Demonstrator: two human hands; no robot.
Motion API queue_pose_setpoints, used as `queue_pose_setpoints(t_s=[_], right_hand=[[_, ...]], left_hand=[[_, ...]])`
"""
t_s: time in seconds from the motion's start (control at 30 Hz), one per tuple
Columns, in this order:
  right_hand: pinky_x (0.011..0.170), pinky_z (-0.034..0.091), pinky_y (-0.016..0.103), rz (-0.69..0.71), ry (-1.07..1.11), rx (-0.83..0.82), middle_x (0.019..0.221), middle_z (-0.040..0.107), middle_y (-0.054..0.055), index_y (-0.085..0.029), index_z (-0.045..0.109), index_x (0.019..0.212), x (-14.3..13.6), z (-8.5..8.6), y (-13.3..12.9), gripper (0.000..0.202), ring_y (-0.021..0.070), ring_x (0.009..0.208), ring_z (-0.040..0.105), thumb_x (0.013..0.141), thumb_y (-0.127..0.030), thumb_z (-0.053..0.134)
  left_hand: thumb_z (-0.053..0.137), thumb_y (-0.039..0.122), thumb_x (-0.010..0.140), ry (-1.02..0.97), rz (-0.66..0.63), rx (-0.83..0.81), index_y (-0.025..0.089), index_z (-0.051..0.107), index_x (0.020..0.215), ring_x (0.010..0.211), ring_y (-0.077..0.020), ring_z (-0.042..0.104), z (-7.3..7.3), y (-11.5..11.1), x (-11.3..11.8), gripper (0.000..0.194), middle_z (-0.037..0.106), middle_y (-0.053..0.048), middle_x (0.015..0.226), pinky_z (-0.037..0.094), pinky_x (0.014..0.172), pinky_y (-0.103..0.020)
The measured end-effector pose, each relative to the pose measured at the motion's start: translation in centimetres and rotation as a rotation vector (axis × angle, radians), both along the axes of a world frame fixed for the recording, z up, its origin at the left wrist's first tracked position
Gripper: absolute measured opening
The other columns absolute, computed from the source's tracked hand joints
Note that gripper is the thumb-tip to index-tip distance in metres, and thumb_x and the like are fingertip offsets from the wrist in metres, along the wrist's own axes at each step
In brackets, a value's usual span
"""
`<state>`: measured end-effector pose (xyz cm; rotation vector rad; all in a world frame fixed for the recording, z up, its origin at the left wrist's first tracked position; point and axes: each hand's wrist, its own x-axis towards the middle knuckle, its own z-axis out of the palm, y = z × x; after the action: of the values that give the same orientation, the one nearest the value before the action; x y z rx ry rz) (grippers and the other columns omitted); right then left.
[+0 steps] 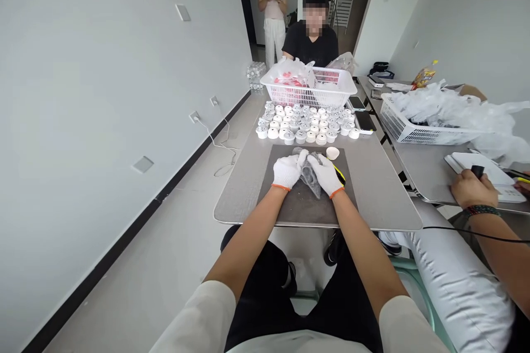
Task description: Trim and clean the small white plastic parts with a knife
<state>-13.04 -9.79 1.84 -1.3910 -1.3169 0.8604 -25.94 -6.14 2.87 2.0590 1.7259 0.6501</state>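
My left hand (287, 171), in a white knit glove with an orange cuff, pinches the upper left of a crumpled clear plastic bag (309, 177). On its other side my right hand (327, 173), gloved alike, grips the bag too. Something greyish shows through the plastic, but its kind cannot be made out. Both hands are over a dark grey mat (285, 210). Just beyond my right hand sits a small white cup-like piece (332, 153). A black and yellow tool (340, 175) lies partly hidden beside that hand.
Rows of small white round parts (307, 124) stand beyond the mat. Behind them is a white basket (331, 88) with bagged red items, and a seated person facing me. Phones (364, 121) lie at right. Another basket (430, 133) and a co-worker's hand (474, 188) are on the neighbouring table.
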Motion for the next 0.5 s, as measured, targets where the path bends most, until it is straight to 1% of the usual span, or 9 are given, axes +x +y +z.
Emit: queue_pose_setpoints(t_s=[0.1, 0.17, 0.23, 0.27, 0.3, 0.33, 0.37, 0.4, 0.5], right_hand=[[0.09, 0.057, 0.037, 0.019, -0.014, 0.032, 0.116, 0.065, 0.008, -0.013, 0.064, 0.12, 1.6, 1.9, -1.6, 0.037, 0.0191, 0.101, 0.064, 0.099, -0.043, 0.062], [0.092, 0.057, 0.039, 0.025, -0.017, 0.068, 0.121, 0.063, 0.009, -0.013, 0.061, 0.125, 5.5, 4.0, -4.2, 0.04, 0.0203, 0.104, 0.064, 0.098, -0.043, 0.064], [0.089, 0.056, 0.038, 0.002, -0.008, 0.107, 0.112, 0.066, 0.008, -0.012, 0.063, 0.121, 12.3, 6.0, -7.7, 0.042, 0.0179, 0.098, 0.065, 0.103, -0.048, 0.051], [0.087, 0.055, 0.039, -0.017, 0.003, 0.135, 0.102, 0.068, 0.003, -0.01, 0.065, 0.116, 16.6, 6.6, -9.4, 0.056, 0.0169, 0.094, 0.064, 0.109, -0.05, 0.026], [0.084, 0.05, 0.037, -0.045, 0.014, 0.154, 0.088, 0.065, 0.001, -0.009, 0.066, 0.107, 21.3, 6.6, -10.9, 0.08, 0.0148, 0.092, 0.063, 0.106, -0.048, -0.004], [0.072, 0.056, 0.029, -0.073, 0.048, 0.164, 0.073, 0.064, -0.003, -0.027, 0.069, 0.087, 26.0, 6.1, -12.0, 0.069, 0.017, 0.082, 0.065, 0.103, -0.062, 0.012], [0.061, 0.053, 0.025, -0.09, 0.155, 0.286, 0.059, 0.058, -0.005, -0.035, 0.066, 0.075, 30.5, 5.1, -12.9, 0.048, 0.015, 0.069, 0.062, 0.098, -0.066, 0.038], [0.056, 0.051, 0.025, -0.113, 0.254, 0.336, 0.054, 0.054, -0.006, -0.039, 0.063, 0.07, 34.5, 3.7, -13.3, 0.037, 0.0146, 0.062, 0.058, 0.094, -0.063, 0.049], [0.06, 0.052, 0.033, -0.175, 0.307, 0.277, 0.054, 0.052, -0.002, -0.042, 0.058, 0.071, 42.3, -0.8, -13.4, 0.04, 0.0209, 0.07, 0.062, 0.098, -0.06, 0.035]], left_hand=[[0.028, 0.056, 0.103, 0.213, -0.036, 0.079, 0.018, 0.078, 0.093, 0.09, -0.0236, 0.07, -0.2, -0.1, 0.1, 0.064, 0.076, -0.013, 0.089, 0.043, 0.075, -0.027], [0.032, 0.055, 0.103, 0.27, -0.059, 0.075, 0.02, 0.076, 0.107, 0.088, -0.024, 0.07, -0.3, 0.1, 0.0, 0.056, 0.076, -0.012, 0.093, 0.042, 0.073, -0.028], [0.038, 0.054, 0.101, 0.292, -0.082, 0.052, 0.025, 0.07, 0.123, 0.086, -0.0239, 0.07, -0.4, 0.4, -0.3, 0.048, 0.077, -0.01, 0.098, 0.042, 0.071, -0.028], [0.039, 0.054, 0.101, 0.297, -0.088, 0.039, 0.026, 0.067, 0.127, 0.086, -0.0237, 0.07, -0.4, 0.5, -0.3, 0.048, 0.077, -0.01, 0.099, 0.042, 0.07, -0.028], [0.038, 0.054, 0.101, 0.3, -0.087, 0.028, 0.026, 0.067, 0.128, 0.087, -0.0236, 0.07, -0.4, 0.6, -0.3, 0.048, 0.077, -0.009, 0.099, 0.042, 0.071, -0.028], [0.035, 0.054, 0.102, 0.3, -0.081, 0.02, 0.026, 0.068, 0.126, 0.088, -0.0238, 0.07, -0.3, 0.5, -0.3, 0.05, 0.077, -0.01, 0.099, 0.042, 0.072, -0.028], [0.032, 0.055, 0.102, 0.297, -0.072, 0.017, 0.024, 0.07, 0.122, 0.089, -0.0244, 0.07, -0.3, 0.5, -0.2, 0.053, 0.077, -0.01, 0.099, 0.043, 0.073, -0.028], [0.028, 0.056, 0.103, 0.29, -0.061, 0.012, 0.023, 0.072, 0.116, 0.09, -0.0251, 0.07, -0.2, 0.4, 0.0, 0.056, 0.077, -0.011, 0.098, 0.044, 0.075, -0.029], [0.021, 0.057, 0.103, 0.233, -0.024, -0.005, 0.021, 0.075, 0.103, 0.091, -0.0265, 0.07, -0.1, 0.2, 0.1, 0.065, 0.077, -0.013, 0.097, 0.044, 0.076, -0.031]])
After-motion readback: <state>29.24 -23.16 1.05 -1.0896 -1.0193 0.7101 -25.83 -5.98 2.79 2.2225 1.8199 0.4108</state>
